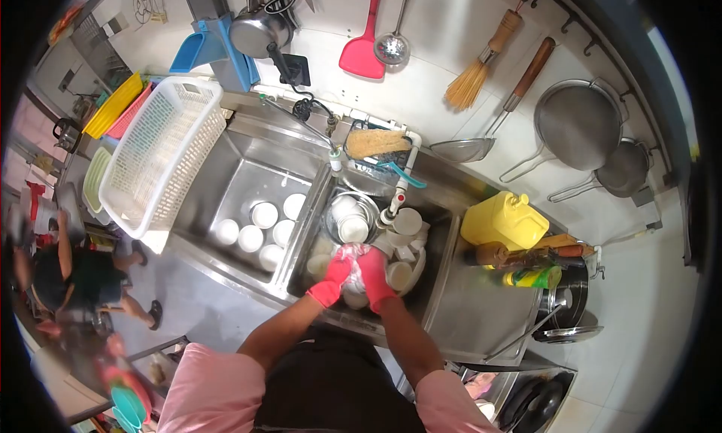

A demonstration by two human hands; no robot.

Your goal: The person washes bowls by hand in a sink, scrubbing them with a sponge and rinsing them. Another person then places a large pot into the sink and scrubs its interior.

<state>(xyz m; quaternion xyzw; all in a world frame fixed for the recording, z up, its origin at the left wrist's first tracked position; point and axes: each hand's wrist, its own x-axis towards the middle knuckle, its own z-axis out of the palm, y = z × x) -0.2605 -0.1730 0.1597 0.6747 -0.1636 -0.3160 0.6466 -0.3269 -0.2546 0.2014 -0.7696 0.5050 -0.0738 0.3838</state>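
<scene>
Both of my hands wear pinkish-red rubber gloves and meet over the right sink basin (445,241). My left hand (336,273) and my right hand (374,273) are closed around a whitish, wet-looking thing (353,266) between them; its kind I cannot make out. Just beyond them, a metal bowl (329,221) holds several small white cups or bowls (352,228). More white dishes (407,221) lie in the basin to the right, and others are partly hidden beneath my hands. Several small round white dishes (264,215) sit apart in the left basin (248,177).
A white plastic basket (162,158) stands left of the sink. The faucet (335,156) and white pipe (410,162) rise behind. A yellow jug (505,221) and bottles (532,276) are on the right counter. Strainers (579,124) hang on the wall. Another person (83,279) is at far left.
</scene>
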